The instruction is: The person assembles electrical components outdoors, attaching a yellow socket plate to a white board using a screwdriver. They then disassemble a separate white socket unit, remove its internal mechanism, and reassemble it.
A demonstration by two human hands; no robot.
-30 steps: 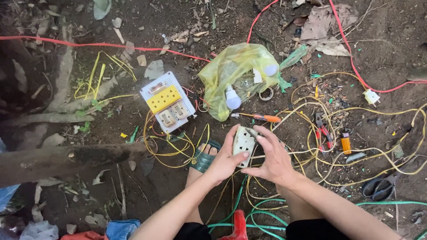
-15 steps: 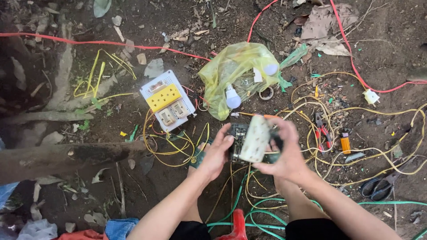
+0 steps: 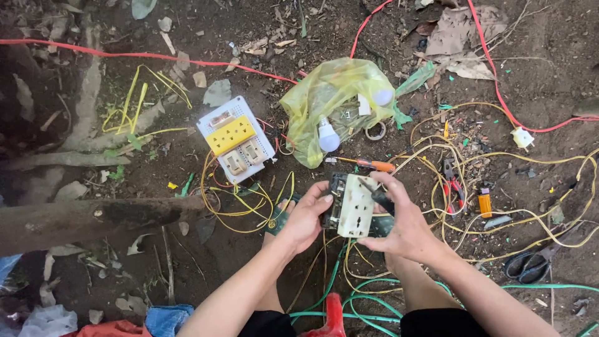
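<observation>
— Left hand point(image 3: 306, 218) gripping the white socket plate point(image 3: 352, 205) by its edge, right hand point(image 3: 402, 224) clasping the other side plus a dark tool point(image 3: 382, 201).
— Best held steady, clear of yellow wires point(image 3: 437, 156) beyond the right hand.

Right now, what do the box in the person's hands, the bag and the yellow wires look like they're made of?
The box, held by the left hand and right hand, looks like hard off-white plastic, matte and scuffed. The bag seems thin yellow plastic film: see-through and crinkled. The yellow wires look plastic-coated, smooth and springy in their loops; the metal inside isn't visible.
</observation>
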